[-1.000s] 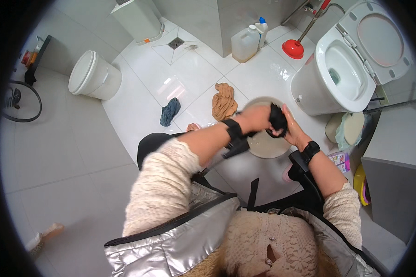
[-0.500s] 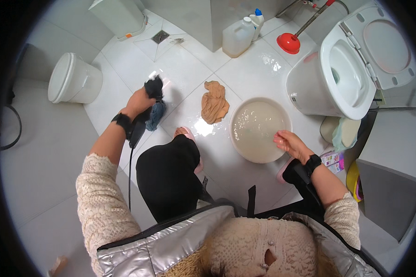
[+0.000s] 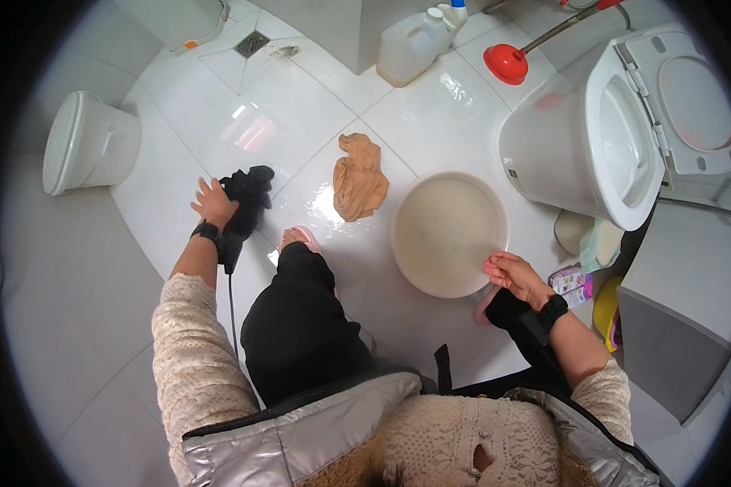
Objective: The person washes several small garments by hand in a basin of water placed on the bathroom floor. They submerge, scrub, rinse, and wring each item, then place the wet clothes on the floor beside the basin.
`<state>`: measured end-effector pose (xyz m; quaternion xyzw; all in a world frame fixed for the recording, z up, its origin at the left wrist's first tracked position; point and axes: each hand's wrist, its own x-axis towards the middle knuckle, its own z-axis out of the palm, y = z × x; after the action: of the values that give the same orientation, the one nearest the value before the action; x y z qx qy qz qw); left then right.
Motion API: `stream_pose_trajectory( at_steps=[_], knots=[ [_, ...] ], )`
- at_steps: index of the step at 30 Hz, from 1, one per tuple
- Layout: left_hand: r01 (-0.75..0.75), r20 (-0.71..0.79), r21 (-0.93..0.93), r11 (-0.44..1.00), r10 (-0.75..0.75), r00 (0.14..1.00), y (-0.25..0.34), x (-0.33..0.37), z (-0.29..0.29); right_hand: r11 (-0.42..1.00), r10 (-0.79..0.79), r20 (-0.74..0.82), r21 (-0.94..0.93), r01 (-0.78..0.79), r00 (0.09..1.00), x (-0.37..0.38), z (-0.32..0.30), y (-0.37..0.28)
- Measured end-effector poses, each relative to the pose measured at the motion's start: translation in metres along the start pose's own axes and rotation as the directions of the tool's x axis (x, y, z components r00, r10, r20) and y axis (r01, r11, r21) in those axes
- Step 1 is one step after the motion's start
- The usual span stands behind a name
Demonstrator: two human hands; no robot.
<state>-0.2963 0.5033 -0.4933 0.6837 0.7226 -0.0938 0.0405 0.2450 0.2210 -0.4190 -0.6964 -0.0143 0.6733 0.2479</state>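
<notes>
in the head view, glossy white floor tiles carry the things. at 12 o'clock from the centre lies a tan cloth, thin and limp, crumpled into soft folds. at 3 o'clock stands a round, pale, smooth-walled basin of cloudy water. at 10 o'clock a black cloth lies in a dark, ruffled heap; its weave is too dim to tell.

the left hand is just beside that heap, on its 9 o'clock side: its grip is wide, fingers splayed and clasping nothing; whether its edge touches the cloth i cannot tell. the right hand is at the basin's 4 o'clock rim, its grip loosely curled, fingers a little bent, and empty.

farther out are a white lidded bucket at 10 o'clock, a translucent jug near 12, a red rubber plunger at 1 and a shiny white toilet at 2.
</notes>
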Motion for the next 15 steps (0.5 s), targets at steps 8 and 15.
stream_pose_trajectory(
  at_steps=[8, 15],
  knots=[
    [-0.233, 0.351, -0.799, 0.554, 0.745, 0.567, 0.139, -0.022, 0.058, 0.998, -0.012, -0.012, -0.058, 0.011, 1.0, -0.01, 0.013, -0.007],
    [-0.066, 0.383, -0.878, 0.474, 0.777, 0.499, 0.171, -0.039, 0.101, 0.991, -0.053, 0.013, -0.121, 0.054, 0.999, -0.019, 0.014, -0.006]
  ],
)
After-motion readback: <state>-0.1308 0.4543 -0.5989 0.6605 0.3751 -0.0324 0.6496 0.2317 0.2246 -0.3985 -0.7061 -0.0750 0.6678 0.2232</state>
